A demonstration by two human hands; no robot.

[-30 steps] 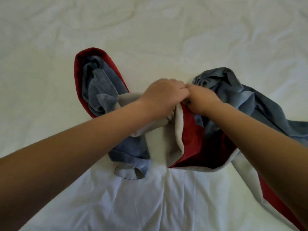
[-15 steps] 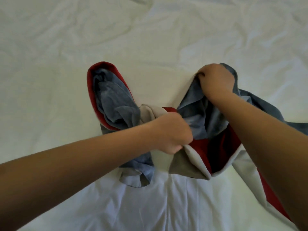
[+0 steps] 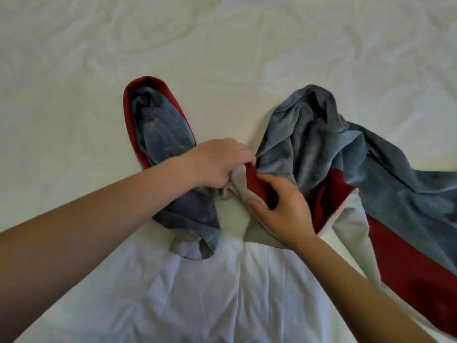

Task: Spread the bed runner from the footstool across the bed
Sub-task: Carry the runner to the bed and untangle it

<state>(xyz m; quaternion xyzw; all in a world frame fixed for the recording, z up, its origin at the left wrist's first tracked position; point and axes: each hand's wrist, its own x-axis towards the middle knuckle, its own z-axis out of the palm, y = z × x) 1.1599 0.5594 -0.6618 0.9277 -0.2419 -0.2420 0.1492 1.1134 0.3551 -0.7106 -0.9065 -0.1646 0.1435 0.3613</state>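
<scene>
- The bed (image 3: 222,45), covered by a creased white sheet, is seen beneath the bed runner (image 3: 321,134) and on every side of it.
- The bed runner, made of blue-grey velvet with a red band and a pale lining, is bunched rather than spread. A narrow crumpled lobe is laid out to the left of its twisted middle. A larger heap is piled to the right and trails off towards the near right edge of the view.
- The left hand (image 3: 217,164) is clenched on the pale lining at the runner's twisted middle, knuckles up, with the fingers curled into the cloth.
- The right hand (image 3: 284,209) is placed just beside it, on the right of that same middle. A fold of red band and pale lining is pinched between its thumb and bent fingers.
- Half a second earlier the right hand was gripped on top of the runner's right-hand heap, well apart from the left hand. It has since been brought back to the runner's middle, while the left hand's grasp there has been kept.
</scene>
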